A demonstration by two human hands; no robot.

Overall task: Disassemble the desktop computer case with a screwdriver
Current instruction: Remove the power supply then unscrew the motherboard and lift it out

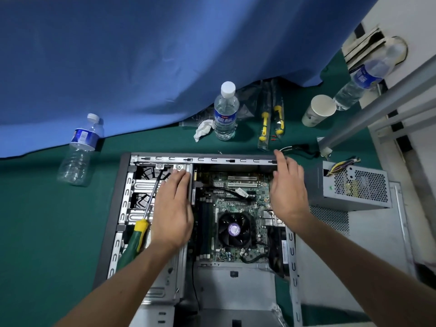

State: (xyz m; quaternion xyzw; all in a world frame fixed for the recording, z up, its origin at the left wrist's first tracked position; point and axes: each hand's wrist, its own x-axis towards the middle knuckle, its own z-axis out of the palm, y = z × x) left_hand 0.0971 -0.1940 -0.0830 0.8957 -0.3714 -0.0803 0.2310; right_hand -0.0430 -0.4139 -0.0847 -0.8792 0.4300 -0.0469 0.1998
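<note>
The open desktop case (122,204) lies flat on the green table, its motherboard (238,199) and black CPU fan (234,228) exposed. My left hand (173,213) rests with straight fingers on the silver drive cage (139,185), fingertips near a screw at the top. A green-and-yellow screwdriver (139,232) lies loose on the cage just left of that hand. My right hand (289,187) is held flat with straight fingers at the case's far right rim, fingertips touching the top edge. Neither hand holds anything.
A removed grey power supply (354,187) sits right of the case on a detached side panel (368,237). Behind the case stand a water bottle (225,112), a paper cup (318,110), packaged yellow screwdrivers (271,121) and a crumpled tissue (204,128). Another bottle (81,149) lies at left.
</note>
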